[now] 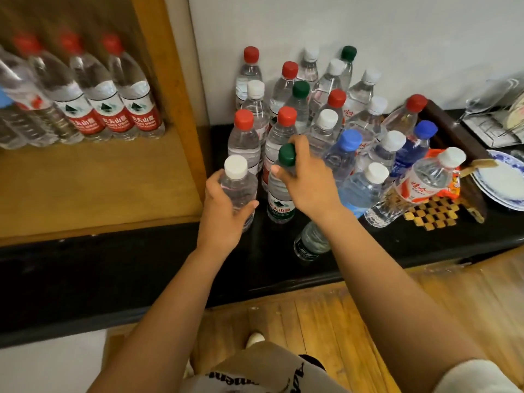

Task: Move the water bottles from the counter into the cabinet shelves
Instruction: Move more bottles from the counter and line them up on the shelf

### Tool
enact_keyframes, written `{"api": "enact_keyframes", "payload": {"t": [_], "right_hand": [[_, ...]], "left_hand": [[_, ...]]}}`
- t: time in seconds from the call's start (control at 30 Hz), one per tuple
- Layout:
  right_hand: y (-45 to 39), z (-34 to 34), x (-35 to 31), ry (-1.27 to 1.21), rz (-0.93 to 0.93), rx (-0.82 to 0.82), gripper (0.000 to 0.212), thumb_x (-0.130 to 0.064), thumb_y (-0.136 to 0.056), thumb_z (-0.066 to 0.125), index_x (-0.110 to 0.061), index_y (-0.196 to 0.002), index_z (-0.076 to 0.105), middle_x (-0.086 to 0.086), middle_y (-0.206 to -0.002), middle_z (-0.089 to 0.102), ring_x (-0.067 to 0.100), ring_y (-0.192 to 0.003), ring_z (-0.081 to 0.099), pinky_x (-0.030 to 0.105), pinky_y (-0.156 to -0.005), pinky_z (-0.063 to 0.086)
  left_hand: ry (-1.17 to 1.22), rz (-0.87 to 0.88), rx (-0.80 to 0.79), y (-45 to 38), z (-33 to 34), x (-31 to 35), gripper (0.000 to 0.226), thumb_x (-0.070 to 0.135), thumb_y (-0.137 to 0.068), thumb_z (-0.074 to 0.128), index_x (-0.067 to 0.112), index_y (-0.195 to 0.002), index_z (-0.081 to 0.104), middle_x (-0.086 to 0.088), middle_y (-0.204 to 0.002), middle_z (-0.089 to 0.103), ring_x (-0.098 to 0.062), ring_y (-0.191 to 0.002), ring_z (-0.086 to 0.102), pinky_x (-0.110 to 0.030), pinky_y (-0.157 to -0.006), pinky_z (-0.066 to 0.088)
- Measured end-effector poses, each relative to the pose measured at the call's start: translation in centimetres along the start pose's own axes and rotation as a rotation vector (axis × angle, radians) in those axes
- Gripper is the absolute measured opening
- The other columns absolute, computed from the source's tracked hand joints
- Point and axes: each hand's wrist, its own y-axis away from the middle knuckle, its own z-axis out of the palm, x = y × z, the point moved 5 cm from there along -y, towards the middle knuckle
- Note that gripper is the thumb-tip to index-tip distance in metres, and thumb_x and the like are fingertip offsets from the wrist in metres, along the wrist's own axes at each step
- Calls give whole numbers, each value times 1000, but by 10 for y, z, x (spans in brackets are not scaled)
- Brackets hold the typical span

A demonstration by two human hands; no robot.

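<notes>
Black countertop (141, 268) runs along a white wall, beside a wooden cabinet shelf (93, 177). Nearest, the left hand (224, 214) wraps closed around a white-capped bottle (238, 185), upright, cap up. Just beside it, the right hand (309, 180) grips the neck of a green-capped bottle (280, 191), also standing vertical. Behind them crowd more upright bottles (309, 109); red-capped ones (113, 92) already stand on the shelf.

The left hand (224, 214) wraps a bottle (238, 191) just left of the bottle (280, 194) the right hand (306, 182) grips by its neck. Behind both grips stand crowded bottles (309, 103) on the counter (272, 251); left of them, the cabinet shelf (93, 182) holds a row of bottles (113, 95).
</notes>
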Motion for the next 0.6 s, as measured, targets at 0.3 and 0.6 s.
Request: {"api": "enact_keyframes", "payload": {"t": [0.3, 0.6], "right_hand": [[29, 8, -26, -6, -119, -93, 39, -32, -90, 56, -11, -118, 39, 0, -82, 49, 33, -79, 56, 32, -62, 31], [77, 45, -27, -521, -11, -232, 50, -34, -84, 62, -14, -126, 42, 4, -117, 52, 18, -113, 49, 34, -96, 40]], "left_hand": [[-29, -49, -7, 40, -34, -11, 77, 21, -77, 73, 22, -135, 22, -2, -138, 40, -12, -126, 41, -22, -96, 36], [-53, -68, 50, 70, -64, -19, 76, 25, -77, 73, 27, -132, 22, 3, -134, 43, -11, -125, 43, -14, -91, 36]]}}
